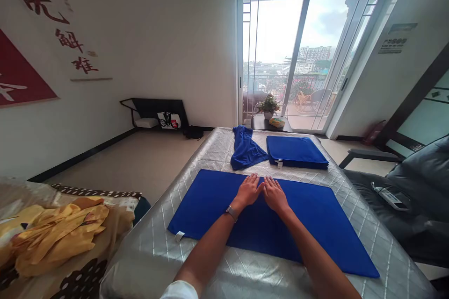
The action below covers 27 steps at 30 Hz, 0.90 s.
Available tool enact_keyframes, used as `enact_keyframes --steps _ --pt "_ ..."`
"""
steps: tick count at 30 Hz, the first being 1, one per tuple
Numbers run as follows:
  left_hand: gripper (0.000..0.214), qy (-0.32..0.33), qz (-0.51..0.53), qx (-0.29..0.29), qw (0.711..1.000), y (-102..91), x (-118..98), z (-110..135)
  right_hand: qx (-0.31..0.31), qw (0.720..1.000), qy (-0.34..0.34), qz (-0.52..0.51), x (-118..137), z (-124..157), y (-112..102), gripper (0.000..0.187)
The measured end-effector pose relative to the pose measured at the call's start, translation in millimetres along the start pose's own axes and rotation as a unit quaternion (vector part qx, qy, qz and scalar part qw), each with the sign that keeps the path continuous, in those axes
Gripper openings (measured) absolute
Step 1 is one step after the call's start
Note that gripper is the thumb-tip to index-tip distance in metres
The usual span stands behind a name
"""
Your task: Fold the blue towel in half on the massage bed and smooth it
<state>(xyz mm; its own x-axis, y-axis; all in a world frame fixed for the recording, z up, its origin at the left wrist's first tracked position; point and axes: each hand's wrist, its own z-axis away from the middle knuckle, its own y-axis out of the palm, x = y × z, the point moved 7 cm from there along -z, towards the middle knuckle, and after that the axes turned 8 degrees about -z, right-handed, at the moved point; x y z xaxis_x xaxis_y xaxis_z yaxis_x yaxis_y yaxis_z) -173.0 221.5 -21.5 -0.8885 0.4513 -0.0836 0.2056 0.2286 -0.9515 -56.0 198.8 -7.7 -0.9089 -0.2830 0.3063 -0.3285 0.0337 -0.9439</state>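
Note:
A blue towel (312, 224) lies spread out flat on the silver quilted bed surface (157, 271), a white tag at its near left corner. My left hand (248, 190) rests flat on the towel near its far edge, fingers stretched out. Close beside it, my right hand (274, 192) lies flat too, thumbs touching or almost so. Neither hand grips anything. Beyond the towel, a neat stack of folded blue towels (296, 150) sits on the right, with a white tag at its front. Left of the stack lies a crumpled blue towel (243, 147).
Yellow cloth (66, 229) is heaped on bedding at the left. A dark armchair (417, 196) with a remote-like white device (391, 197) stands on the right. Past the bed's far end, a small table (257, 124) bears a potted plant (268, 106) before sliding glass doors.

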Motion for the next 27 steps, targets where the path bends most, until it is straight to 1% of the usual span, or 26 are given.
enact_keyframes --steps 2,4,9,11,12,13,14,16,18,19,20,21,22,23,25,27 --pt "0.060 0.009 0.000 -0.003 1.000 9.2 -14 -3 0.011 1.000 0.004 0.005 7 -6 12 0.059" --pt "0.060 0.006 -0.002 -0.003 1.000 14.3 -17 -2 0.014 1.000 0.012 0.009 5 -7 19 0.059" --pt "0.064 0.003 0.002 0.025 1.000 16.5 -12 -1 0.028 0.999 0.018 0.007 -1 -6 21 0.060" --pt "0.066 -0.010 -0.001 0.042 0.999 15.2 2 2 0.033 0.999 0.033 0.008 -15 -4 17 0.061" --pt "0.066 -0.023 -0.005 0.049 0.999 13.6 14 5 0.033 0.998 0.045 0.012 -28 -1 14 0.062" --pt "0.066 -0.041 -0.011 0.056 0.998 11.2 32 9 0.031 0.997 0.061 0.019 -46 4 9 0.063" --pt "0.066 -0.064 -0.019 0.062 0.996 8.0 54 15 0.028 0.996 0.080 0.030 -68 10 2 0.064" --pt "0.067 -0.117 -0.036 0.076 0.990 -0.2 107 32 0.016 0.990 0.129 0.057 -122 27 -14 0.064" --pt "0.068 -0.181 -0.054 0.083 0.978 -9.7 163 51 0.004 0.981 0.182 0.074 -179 47 -30 0.066" --pt "0.069 -0.211 -0.061 0.083 0.972 -14.0 187 61 -0.005 0.975 0.207 0.076 -204 56 -37 0.067" --pt "0.071 -0.230 -0.068 0.081 0.967 -17.5 207 68 -0.013 0.972 0.224 0.075 -224 64 -43 0.068" --pt "0.073 -0.246 -0.075 0.079 0.963 -19.7 221 75 -0.020 0.969 0.236 0.073 -240 70 -46 0.069" --pt "0.075 -0.255 -0.081 0.077 0.960 -20.6 231 80 -0.025 0.968 0.241 0.070 -251 73 -48 0.070" --pt "0.078 -0.261 -0.087 0.074 0.959 -20.3 236 82 -0.030 0.967 0.243 0.068 -257 76 -49 0.071" --pt "0.082 -0.266 -0.094 0.067 0.957 -17.6 238 84 -0.036 0.967 0.243 0.067 -260 76 -47 0.072" --pt "0.084 -0.265 -0.098 0.059 0.957 -14.2 235 83 -0.040 0.966 0.245 0.069 -258 75 -45 0.072"
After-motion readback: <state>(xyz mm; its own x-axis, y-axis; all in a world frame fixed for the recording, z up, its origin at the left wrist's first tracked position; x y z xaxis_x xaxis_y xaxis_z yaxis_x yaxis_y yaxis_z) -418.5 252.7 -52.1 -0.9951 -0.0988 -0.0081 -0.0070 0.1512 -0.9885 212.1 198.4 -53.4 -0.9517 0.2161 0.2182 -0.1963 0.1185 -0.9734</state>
